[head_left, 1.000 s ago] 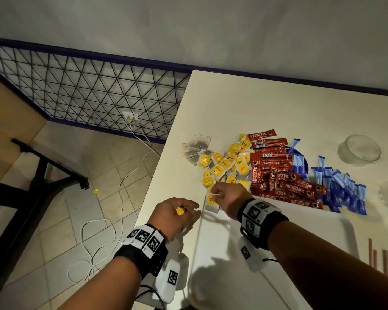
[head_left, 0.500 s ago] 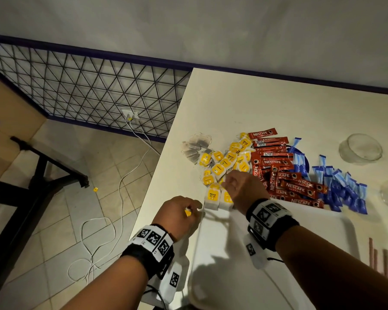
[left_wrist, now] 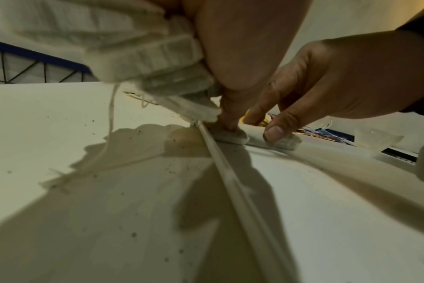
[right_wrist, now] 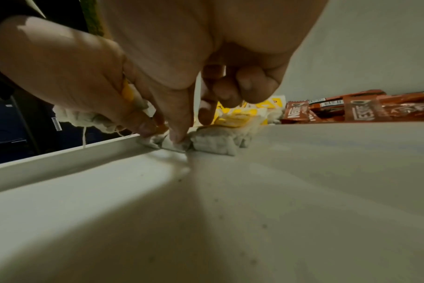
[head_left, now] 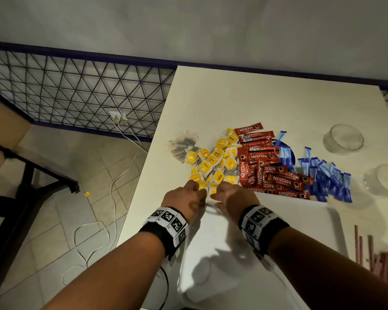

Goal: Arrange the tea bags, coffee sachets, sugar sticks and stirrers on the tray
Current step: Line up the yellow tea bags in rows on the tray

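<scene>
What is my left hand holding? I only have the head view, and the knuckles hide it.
Observer: The left wrist view shows the left hand gripping a stack of tea bags.
Operator: And the right hand?
Observer: The right hand presses a fingertip on flat tea bags.
Operator: Are those inside the tray?
Observer: Yes, they lie in the corner of the tray, against its rim.

My right hand (right_wrist: 182,80) presses its fingertips (right_wrist: 178,137) onto tea bags (right_wrist: 213,142) beside the tray rim (right_wrist: 61,156), coffee sachets (right_wrist: 358,109) beyond
</scene>
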`<state>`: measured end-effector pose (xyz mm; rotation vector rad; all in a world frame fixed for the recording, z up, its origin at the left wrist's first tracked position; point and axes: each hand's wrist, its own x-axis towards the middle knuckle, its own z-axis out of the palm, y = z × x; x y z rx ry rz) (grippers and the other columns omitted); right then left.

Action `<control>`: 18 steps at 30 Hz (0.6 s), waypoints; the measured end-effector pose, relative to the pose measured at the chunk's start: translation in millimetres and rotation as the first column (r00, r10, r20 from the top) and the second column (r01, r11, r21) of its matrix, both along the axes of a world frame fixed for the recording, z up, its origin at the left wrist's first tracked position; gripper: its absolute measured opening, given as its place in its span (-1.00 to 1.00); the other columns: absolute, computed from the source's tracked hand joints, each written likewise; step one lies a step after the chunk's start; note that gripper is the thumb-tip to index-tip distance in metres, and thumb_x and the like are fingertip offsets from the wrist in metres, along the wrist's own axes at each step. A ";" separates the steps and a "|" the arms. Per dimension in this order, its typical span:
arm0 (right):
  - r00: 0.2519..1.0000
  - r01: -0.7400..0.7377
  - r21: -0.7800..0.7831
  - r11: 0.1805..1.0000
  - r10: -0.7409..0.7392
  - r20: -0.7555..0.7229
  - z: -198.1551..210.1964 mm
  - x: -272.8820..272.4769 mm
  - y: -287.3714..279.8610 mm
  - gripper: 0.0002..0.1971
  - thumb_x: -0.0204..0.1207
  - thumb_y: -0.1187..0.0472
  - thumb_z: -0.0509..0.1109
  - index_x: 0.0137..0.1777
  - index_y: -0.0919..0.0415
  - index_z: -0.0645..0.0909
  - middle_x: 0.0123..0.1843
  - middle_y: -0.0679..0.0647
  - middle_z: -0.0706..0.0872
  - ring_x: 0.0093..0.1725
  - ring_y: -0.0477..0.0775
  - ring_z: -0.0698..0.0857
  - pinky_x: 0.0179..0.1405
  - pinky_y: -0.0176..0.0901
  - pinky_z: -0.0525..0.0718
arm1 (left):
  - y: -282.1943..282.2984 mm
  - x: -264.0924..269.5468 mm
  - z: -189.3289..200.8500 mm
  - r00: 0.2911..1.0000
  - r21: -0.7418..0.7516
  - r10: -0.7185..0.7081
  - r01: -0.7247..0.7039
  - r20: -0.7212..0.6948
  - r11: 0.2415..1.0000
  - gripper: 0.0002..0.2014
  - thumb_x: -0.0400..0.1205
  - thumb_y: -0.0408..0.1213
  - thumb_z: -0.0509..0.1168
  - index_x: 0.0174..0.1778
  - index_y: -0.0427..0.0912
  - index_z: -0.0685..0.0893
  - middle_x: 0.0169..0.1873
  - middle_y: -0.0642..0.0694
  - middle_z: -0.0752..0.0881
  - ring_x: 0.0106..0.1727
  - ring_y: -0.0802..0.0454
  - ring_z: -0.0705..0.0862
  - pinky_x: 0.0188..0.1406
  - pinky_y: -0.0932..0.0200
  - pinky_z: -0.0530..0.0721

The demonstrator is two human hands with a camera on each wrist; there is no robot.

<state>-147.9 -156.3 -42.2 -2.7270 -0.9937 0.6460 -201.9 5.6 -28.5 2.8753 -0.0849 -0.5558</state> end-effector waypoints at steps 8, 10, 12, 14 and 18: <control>0.997 -0.048 0.037 0.998 0.046 0.058 -7.9 0.9 -3.0 -0.76 0.67 0.19 0.24 0.26 0.08 0.65 0.18 0.03 0.62 0.15 0.13 0.65 0.10 -0.06 0.67 | 1.2 -0.1 -6.1 1.000 0.003 0.012 -0.012 0.014 1.000 -0.72 0.68 -0.02 0.19 0.28 0.05 0.57 0.10 -0.07 0.48 0.02 -0.19 0.65 -0.12 0.00 0.68; 0.999 -0.004 0.133 0.991 -0.001 0.038 -2.8 0.6 -5.6 -0.73 0.63 0.18 0.30 0.28 0.09 0.67 0.22 0.04 0.65 0.16 0.13 0.66 0.12 -0.08 0.66 | 3.1 -0.6 -5.1 0.997 -0.065 0.067 -0.066 0.022 0.996 -0.72 0.66 -0.02 0.22 0.28 0.08 0.58 0.12 -0.02 0.51 0.07 -0.13 0.65 -0.05 0.01 0.68; 0.994 0.096 0.328 0.940 -0.108 0.017 7.1 1.4 -8.7 -0.74 0.54 0.13 0.41 0.20 0.09 0.73 0.15 0.02 0.72 0.06 0.06 0.71 0.06 -0.17 0.66 | 2.8 -4.7 2.8 0.966 -0.301 0.254 -0.227 0.054 0.926 -0.78 0.60 -0.08 0.35 0.15 0.03 0.69 0.03 0.07 0.63 0.02 0.08 0.67 -0.01 0.19 0.63; 0.979 0.186 0.503 0.844 -0.200 -0.027 21.4 3.4 -8.8 -0.81 0.50 0.14 0.45 0.07 0.09 0.78 0.01 -0.02 0.77 -0.05 -0.07 0.72 0.01 -0.28 0.62 | 0.3 -8.5 14.2 0.850 -0.664 0.519 -0.437 -0.086 0.607 -0.92 0.52 -0.26 0.48 -0.16 -0.14 0.71 -0.31 0.14 0.72 -0.36 0.28 0.64 -0.33 0.43 0.54; 0.906 0.383 0.576 0.723 -0.170 -0.388 62.7 -5.9 0.1 -0.94 0.47 0.23 0.51 -0.18 0.04 0.75 -0.22 -0.18 0.67 -0.27 -0.38 0.59 -0.28 -0.52 0.45 | -8.6 -12.6 21.8 0.760 -0.834 0.515 -0.532 -0.397 0.143 -0.75 0.27 -0.36 0.55 -0.32 -0.19 0.57 -0.52 -0.09 0.64 -0.60 0.09 0.50 -0.55 0.32 0.43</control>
